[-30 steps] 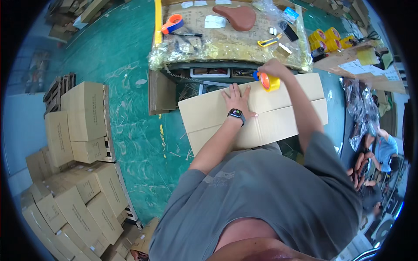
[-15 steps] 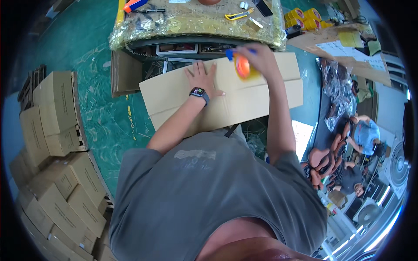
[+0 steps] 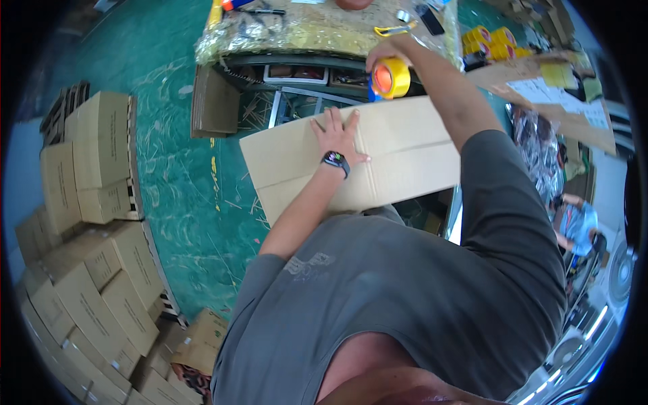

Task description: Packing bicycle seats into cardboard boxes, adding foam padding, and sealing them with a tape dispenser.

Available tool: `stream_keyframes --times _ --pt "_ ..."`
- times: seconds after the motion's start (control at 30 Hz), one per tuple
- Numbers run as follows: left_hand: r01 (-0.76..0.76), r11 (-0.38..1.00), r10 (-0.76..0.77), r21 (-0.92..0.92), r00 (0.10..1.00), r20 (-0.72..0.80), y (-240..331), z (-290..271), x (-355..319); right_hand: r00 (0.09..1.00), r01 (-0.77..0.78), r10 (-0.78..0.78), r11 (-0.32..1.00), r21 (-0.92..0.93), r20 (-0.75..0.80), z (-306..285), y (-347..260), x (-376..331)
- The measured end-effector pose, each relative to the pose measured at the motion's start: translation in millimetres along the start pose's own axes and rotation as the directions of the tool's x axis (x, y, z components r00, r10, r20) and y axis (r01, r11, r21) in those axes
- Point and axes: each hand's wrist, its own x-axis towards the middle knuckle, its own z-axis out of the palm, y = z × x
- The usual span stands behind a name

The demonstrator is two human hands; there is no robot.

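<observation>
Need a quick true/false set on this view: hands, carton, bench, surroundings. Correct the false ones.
1. The left hand is spread on the tan cardboard carton. True.
2. The right hand is bare of any tool. False: the right hand holds a yellow-and-blue tape dispenser.
3. The yellow-handled cutter lies on the plastic-edged workbench. True.
4. The black smartwatch is on the right wrist. False: the smartwatch is on the left wrist.
5. Stacked brown cartons stand to the person's left. True.
</observation>
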Motion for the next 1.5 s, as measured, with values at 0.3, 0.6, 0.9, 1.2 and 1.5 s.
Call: stream_keyframes --times 0.3,0.6,0.9,1.2,1.5 --pt "0.056 0.998 -0.056 0.027 0.998 0.009 -3 -15 51 0.285 0.483 -0.441 0.833 -0.27 -0.851 286 217 -100" --pt "0.013 0.995 -0.013 0.096 1.0 0.002 18 11 50 0.3 0.549 -0.376 0.819 -0.164 -0.876 413 331 13" --pt "0.087 0.848 -0.213 -0.523 0.959 -0.187 57 57 -63 0.452 0.63 -0.454 0.772 -0.086 -0.768 365 405 -90" --pt "-0.234 -0.224 -0.004 -0.946 0.971 -0.239 153 -28 -196 -0.277 0.736 -0.835 0.134 -0.663 -0.476 357 331 -192" --pt "-0.632 -0.379 -0.501 -0.676 0.754 -0.424 -65 -130 -158 -0.139 0.582 -0.972 0.073 -0.81 -0.188 258 167 -132"
